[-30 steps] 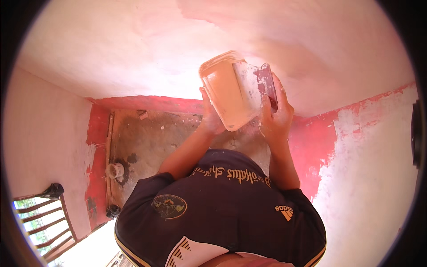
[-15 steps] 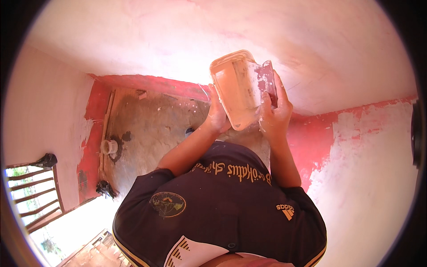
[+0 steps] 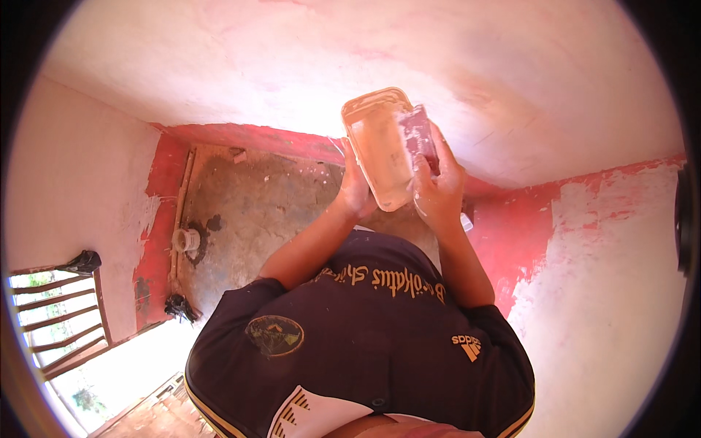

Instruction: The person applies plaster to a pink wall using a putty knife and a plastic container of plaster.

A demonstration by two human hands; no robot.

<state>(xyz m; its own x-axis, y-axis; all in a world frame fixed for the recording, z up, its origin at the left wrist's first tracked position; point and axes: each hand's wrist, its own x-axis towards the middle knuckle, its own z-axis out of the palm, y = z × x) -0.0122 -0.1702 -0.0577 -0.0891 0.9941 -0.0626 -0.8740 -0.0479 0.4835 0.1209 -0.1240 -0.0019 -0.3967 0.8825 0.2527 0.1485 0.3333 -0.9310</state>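
Walls, patchy white over red, are enclosing a stained floor. Dark shirt is carrying yellow lettering across its front, upside down here. Orange tray is tilting ahead of the chest, between both hands. Right hand is closing around a maroon scraper touching the tray's right side; its markings are blurring past reading. Left hand is gripping the tray's left side, fingers partly hidden. Round badge and smaller yellow emblem are marking the shirt.
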